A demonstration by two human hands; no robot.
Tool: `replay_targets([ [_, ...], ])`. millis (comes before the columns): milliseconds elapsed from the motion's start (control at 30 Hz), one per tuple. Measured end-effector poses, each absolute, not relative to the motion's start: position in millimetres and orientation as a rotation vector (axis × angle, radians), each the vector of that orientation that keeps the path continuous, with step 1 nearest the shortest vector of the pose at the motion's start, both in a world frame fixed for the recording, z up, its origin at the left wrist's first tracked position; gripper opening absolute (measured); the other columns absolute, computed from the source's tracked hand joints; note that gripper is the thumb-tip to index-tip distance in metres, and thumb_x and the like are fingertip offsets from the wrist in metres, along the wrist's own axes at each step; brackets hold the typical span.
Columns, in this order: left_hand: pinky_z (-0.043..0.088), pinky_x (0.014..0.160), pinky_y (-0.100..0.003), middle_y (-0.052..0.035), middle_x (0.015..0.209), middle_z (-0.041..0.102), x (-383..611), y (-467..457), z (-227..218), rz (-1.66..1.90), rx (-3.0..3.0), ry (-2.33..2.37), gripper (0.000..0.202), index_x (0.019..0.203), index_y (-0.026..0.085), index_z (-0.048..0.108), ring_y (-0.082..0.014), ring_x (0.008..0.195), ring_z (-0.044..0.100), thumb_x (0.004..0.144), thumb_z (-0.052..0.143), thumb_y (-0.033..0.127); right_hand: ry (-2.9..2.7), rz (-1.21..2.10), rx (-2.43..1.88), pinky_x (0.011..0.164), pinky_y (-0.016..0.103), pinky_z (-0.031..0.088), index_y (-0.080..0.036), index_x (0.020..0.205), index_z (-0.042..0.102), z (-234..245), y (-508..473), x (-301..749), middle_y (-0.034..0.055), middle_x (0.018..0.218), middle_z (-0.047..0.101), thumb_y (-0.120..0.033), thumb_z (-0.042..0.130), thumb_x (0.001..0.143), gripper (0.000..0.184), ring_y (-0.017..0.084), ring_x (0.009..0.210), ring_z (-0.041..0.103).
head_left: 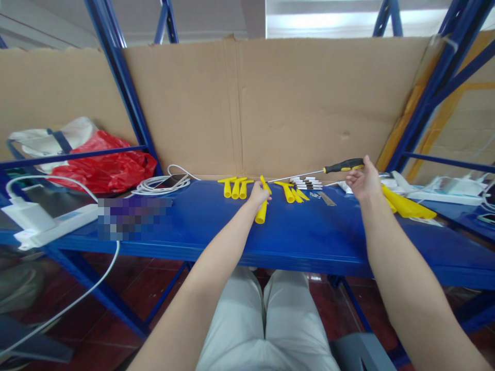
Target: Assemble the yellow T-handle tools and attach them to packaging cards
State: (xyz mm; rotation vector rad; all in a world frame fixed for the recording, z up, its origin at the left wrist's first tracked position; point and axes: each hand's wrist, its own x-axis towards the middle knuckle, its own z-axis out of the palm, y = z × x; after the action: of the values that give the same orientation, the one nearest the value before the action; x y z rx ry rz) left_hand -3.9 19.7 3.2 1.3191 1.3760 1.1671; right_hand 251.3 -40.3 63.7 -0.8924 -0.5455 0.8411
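My left hand (258,196) is closed round a yellow T-shaped plastic piece (262,210), held just above the blue shelf (201,221). My right hand (362,180) grips the black-and-yellow handle of a long screwdriver (344,166). Its thin shaft runs left, and the tip ends close to the yellow piece in my left hand. Three more yellow T-pieces (235,186) lie in a row to the left of my left hand. Further yellow pieces (292,193) lie between my hands. A small stack of black-and-white parts (307,182) sits under the screwdriver shaft.
A cardboard sheet (270,103) backs the shelf between blue rack posts. A coiled white cable (162,184), a white power strip (50,224) with a charger and a red plastic bag (104,167) lie left. A yellow bag (406,206) and white strip (444,196) lie right.
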Motion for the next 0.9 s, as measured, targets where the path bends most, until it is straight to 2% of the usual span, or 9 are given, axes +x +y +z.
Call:
replay_targets([
  [100, 0.036, 0.038, -0.015, -0.0076, 0.103, 0.066, -4, 19, 3, 1.164, 1.329, 1.37, 0.051, 0.126, 0.016, 0.044, -0.0064, 0.051, 0.058, 0.079, 0.047, -0.004, -0.603, 0.874, -0.875, 0.036, 0.016, 0.037, -0.021, 0.07, 0.048, 61, -37, 254, -0.001, 0.052, 0.056, -0.036, 0.035, 0.099, 0.036, 0.009, 0.041, 0.05],
  [300, 0.036, 0.038, -0.015, -0.0075, 0.103, 0.066, -3, 19, 3, 1.155, 1.331, 1.38, 0.049, 0.125, 0.016, 0.044, -0.006, 0.051, 0.058, 0.08, 0.048, -0.004, -0.664, 0.841, -0.805, 0.029, 0.015, 0.024, -0.021, 0.065, 0.041, 54, -29, 261, -0.0075, 0.045, 0.039, -0.038, 0.058, 0.089, 0.035, 0.006, 0.033, 0.028],
  [433, 0.036, 0.039, -0.015, -0.0059, 0.099, 0.067, -3, 20, 3, 1.153, 1.33, 1.381, 0.047, 0.123, 0.017, 0.046, -0.0075, 0.054, 0.061, 0.081, 0.053, -0.001, -0.595, 0.844, -0.814, 0.029, 0.016, 0.025, -0.021, 0.063, 0.039, 56, -30, 261, -0.0058, 0.046, 0.041, -0.033, 0.05, 0.092, 0.034, 0.006, 0.034, 0.031],
  [600, 0.037, 0.04, -0.015, -0.0068, 0.1, 0.068, -3, 19, 4, 1.144, 1.341, 1.387, 0.048, 0.124, 0.017, 0.045, -0.009, 0.057, 0.063, 0.081, 0.054, 0.0, -0.538, 0.873, -0.805, 0.028, 0.018, 0.022, -0.022, 0.059, 0.031, 59, -35, 255, -0.0057, 0.039, 0.03, -0.027, 0.039, 0.093, 0.035, 0.008, 0.033, 0.025],
  [767, 0.037, 0.04, -0.016, -0.0077, 0.103, 0.067, -2, 18, 3, 1.144, 1.359, 1.391, 0.05, 0.126, 0.017, 0.044, -0.0091, 0.057, 0.062, 0.079, 0.052, -0.001, -0.537, 0.865, -0.754, 0.026, 0.021, 0.021, -0.024, 0.06, 0.031, 48, -23, 264, -0.0072, 0.038, 0.021, -0.032, 0.049, 0.088, 0.033, 0.009, 0.032, 0.022],
  [900, 0.036, 0.039, -0.016, -0.0082, 0.103, 0.067, -2, 16, 4, 1.162, 1.357, 1.394, 0.048, 0.125, 0.016, 0.044, -0.0086, 0.056, 0.061, 0.081, 0.05, -0.001, -0.566, 0.866, -0.734, 0.027, 0.022, 0.025, -0.025, 0.064, 0.039, 43, -15, 271, -0.0069, 0.04, 0.026, -0.037, 0.055, 0.085, 0.029, 0.01, 0.032, 0.028],
])
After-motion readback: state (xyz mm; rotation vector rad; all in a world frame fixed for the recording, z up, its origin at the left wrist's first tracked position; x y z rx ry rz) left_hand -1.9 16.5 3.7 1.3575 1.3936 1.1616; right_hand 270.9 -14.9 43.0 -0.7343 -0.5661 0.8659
